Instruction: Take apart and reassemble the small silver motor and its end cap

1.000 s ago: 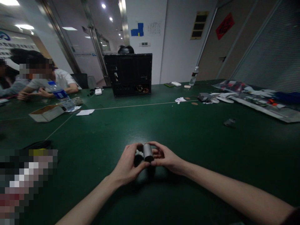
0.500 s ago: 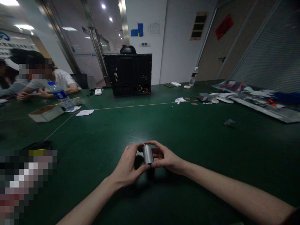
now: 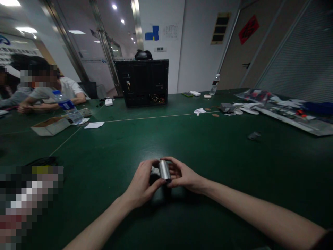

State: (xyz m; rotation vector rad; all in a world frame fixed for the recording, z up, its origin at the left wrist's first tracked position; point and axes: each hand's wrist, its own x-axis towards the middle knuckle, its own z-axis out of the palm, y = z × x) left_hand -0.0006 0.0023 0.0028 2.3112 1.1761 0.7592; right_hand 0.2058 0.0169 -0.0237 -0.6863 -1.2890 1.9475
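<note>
A small silver metal cylinder (image 3: 164,169) is held between both my hands just above the green table (image 3: 182,139). My left hand (image 3: 142,184) curls round its left side, where a dark part shows under the fingers. My right hand (image 3: 183,175) pinches its right end with thumb and fingers. Both hands are closed on it. The cylinder leans slightly, its top toward the left.
A black open equipment case (image 3: 145,82) stands at the table's far middle. Seated people (image 3: 49,92), a cardboard box (image 3: 50,125) and a water bottle (image 3: 66,106) are at the left. Papers and packaging (image 3: 283,107), another bottle (image 3: 214,84) and small items lie at the right.
The cylinder has tilted a little between my fingers and sits slightly lower than half a second ago. My hands have stayed in the same spot.
</note>
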